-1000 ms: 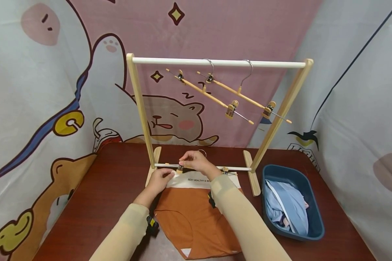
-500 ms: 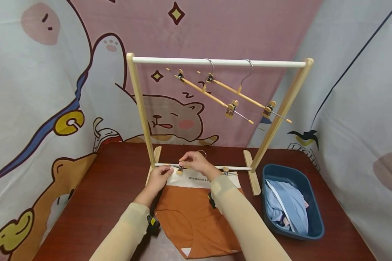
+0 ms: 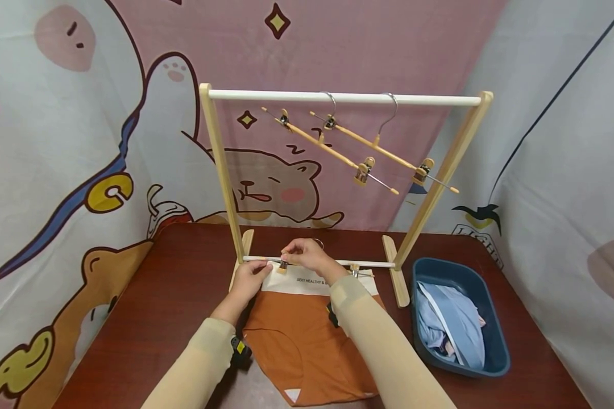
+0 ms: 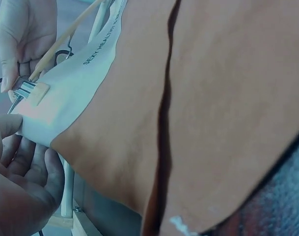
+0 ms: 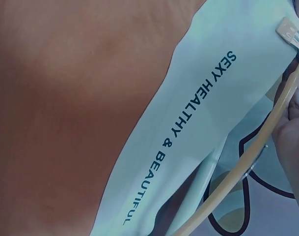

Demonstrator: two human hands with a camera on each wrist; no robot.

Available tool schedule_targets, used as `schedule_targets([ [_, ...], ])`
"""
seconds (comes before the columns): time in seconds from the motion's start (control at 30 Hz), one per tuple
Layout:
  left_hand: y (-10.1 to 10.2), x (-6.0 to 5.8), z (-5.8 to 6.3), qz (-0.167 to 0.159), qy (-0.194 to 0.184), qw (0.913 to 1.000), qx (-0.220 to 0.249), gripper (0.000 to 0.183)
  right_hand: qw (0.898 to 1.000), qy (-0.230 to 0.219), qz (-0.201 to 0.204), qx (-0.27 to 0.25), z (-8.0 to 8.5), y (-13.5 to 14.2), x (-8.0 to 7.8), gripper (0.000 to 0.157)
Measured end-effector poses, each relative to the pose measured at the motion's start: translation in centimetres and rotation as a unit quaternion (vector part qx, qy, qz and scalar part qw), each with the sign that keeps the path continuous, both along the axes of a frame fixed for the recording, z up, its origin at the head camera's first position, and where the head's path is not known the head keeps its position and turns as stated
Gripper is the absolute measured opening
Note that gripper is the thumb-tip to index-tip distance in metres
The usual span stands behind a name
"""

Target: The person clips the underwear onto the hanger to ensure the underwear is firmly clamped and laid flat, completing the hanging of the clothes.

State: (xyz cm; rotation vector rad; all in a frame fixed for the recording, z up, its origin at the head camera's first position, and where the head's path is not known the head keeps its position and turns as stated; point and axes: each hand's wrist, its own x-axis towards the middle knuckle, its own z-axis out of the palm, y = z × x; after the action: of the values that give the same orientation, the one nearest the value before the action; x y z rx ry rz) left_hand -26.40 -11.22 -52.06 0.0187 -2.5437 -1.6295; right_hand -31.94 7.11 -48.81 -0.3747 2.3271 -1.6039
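Observation:
Orange briefs (image 3: 302, 335) with a white lettered waistband (image 3: 312, 287) lie spread below the rack. My left hand (image 3: 248, 281) pinches the waistband's left corner between thumb and fingers. Just right of it, my right hand (image 3: 307, 254) pinches the left clip (image 3: 283, 268) of a clip hanger. In the left wrist view this clip (image 4: 34, 91) sits over the waistband's edge near the corner. The hanger's wooden bar (image 5: 247, 157) runs along the waistband in the right wrist view. A second clip (image 3: 355, 269) is at the waistband's right part.
A wooden rack with a white top rail (image 3: 276, 95) stands at the back of the brown table (image 3: 148, 307). Two clip hangers (image 3: 332, 150) hang from it without garments. At the right is a blue basin (image 3: 496, 346) holding light-blue cloth (image 3: 455, 324).
My left fingertips have shifted slightly up with the waistband's corner, closer to the rack's lower bar. The right hand stays at the left clip, nearly still.

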Motion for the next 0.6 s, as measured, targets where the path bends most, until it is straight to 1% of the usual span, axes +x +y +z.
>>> schedule_targets([
  [0.17, -0.03, 0.0, -0.03, 0.003, -0.005, 1.0, 0.002, 0.025, 1.0, 0.013, -0.015, 0.016, -0.28, 0.03, -0.08, 0.027],
  [0.27, -0.01, -0.05, 0.02, 0.014, -0.005, 0.9999, 0.003, 0.026, 0.999, 0.032, -0.024, 0.018, -0.31, -0.15, -0.02, 0.029],
  [0.37, 0.07, -0.15, 0.04, 0.024, -0.004, 0.9997, -0.005, 0.025, 0.998, 0.054, -0.027, 0.031, -0.38, -0.34, 0.08, 0.033],
  [0.5, 0.23, -0.29, 0.07, 0.031, 0.002, 0.9989, -0.034, 0.023, 0.995, 0.07, -0.026, 0.072, -0.62, -0.31, 0.09, 0.039],
  [0.6, 0.28, -0.42, 0.0, 0.042, 0.003, 0.9979, -0.049, 0.023, 0.993, 0.07, -0.025, 0.095, -0.74, -0.04, -0.01, 0.04],
])
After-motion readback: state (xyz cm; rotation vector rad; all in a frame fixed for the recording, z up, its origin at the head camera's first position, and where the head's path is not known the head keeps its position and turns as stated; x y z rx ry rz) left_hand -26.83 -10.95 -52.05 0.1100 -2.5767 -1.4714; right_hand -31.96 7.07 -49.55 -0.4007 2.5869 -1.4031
